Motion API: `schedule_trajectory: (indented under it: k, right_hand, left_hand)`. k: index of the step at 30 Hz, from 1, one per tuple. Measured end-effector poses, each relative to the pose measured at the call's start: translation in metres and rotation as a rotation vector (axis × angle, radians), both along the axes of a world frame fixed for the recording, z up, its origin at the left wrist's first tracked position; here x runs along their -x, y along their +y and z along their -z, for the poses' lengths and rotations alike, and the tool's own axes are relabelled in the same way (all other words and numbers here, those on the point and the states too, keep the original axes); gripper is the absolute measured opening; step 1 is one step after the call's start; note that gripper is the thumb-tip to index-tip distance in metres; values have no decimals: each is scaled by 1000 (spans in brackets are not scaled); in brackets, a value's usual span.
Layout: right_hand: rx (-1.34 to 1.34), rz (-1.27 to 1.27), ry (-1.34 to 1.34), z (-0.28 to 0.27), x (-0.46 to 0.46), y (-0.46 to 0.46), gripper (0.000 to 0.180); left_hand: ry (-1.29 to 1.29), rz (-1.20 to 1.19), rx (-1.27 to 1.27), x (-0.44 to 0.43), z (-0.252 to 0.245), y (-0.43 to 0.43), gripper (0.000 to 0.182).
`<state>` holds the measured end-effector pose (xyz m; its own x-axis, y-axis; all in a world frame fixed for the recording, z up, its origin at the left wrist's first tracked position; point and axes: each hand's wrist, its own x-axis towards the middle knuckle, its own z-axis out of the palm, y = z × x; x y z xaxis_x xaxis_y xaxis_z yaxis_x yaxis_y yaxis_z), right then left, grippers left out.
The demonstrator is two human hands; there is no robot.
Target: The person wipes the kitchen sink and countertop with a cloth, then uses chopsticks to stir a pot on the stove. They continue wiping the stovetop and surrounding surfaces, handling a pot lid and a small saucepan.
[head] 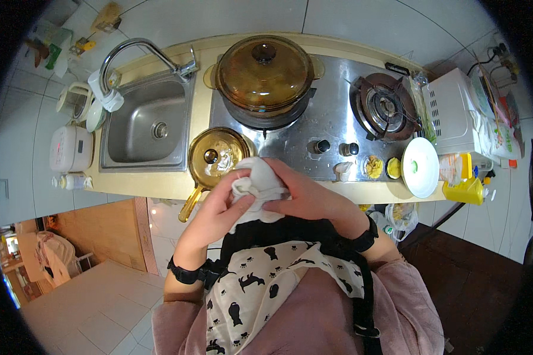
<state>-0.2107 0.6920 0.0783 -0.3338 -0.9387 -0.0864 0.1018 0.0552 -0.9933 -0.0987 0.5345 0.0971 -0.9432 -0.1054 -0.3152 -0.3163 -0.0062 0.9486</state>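
Both hands meet at the counter's front edge, close to my apron. My left hand [222, 204] and my right hand [304, 193] hold a crumpled white cloth [258, 179] between them, with a rounded part of it bulging up between the fingers. Whether something is wrapped inside cannot be seen. Just left of the cloth, an amber glass saucepan [215, 157] with its lid on stands on the counter, its handle pointing toward me. Behind it, a large lidded amber glass pot [265, 75] stands over the left burner of the steel gas stove [328, 106].
A steel sink [144, 128] with a curved faucet [137, 42] lies at left, beside a white rice cooker [71, 148]. Right of the stove knobs are small dishes of yellow pieces [374, 167] and a white plate [420, 167]. A yellow bottle [464, 191] stands near the right edge.
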Motion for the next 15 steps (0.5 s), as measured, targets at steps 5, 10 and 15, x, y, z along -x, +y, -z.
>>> schedule_trajectory:
  k: [5, 10, 15]
  right_hand:
    - [-111, 31, -231, 8, -5, 8, 68]
    - [-141, 24, 4, 9, -7, 10, 42]
    - [-182, -32, -49, 2, -9, -1, 34]
  left_hand:
    - [34, 44, -161, -6, 11, -3, 38]
    - [-2, -82, -203, -12, 12, 1, 29]
    - [229, -74, 195, -17, 16, -1, 35]
